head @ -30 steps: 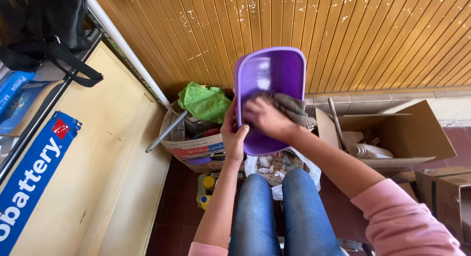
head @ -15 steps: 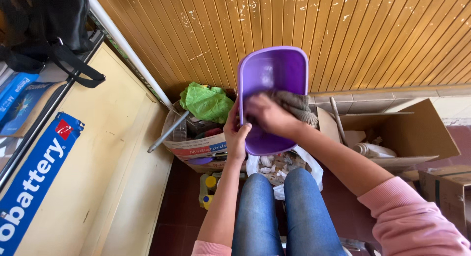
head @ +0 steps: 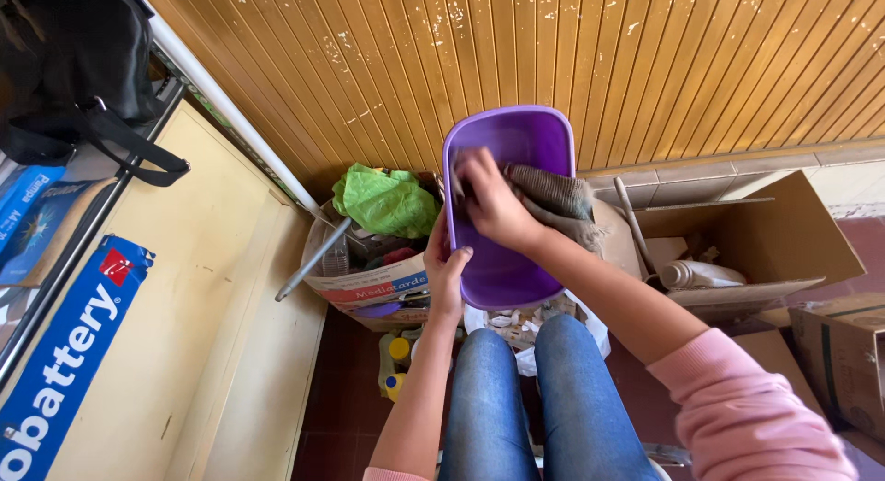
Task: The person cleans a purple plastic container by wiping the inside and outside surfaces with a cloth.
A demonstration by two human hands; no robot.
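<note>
My left hand (head: 445,271) gripped the purple tub (head: 512,260) rim; right hand (head: 489,197) clamped the grey rag (head: 553,193) inside. Best: press firmly into corners.

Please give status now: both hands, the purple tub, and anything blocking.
Left hand grips purple tub by its left rim. Right hand presses grey-brown cloth inside tub. Nothing between hands and tub; cluttered cardboard boxes on floor below.
</note>
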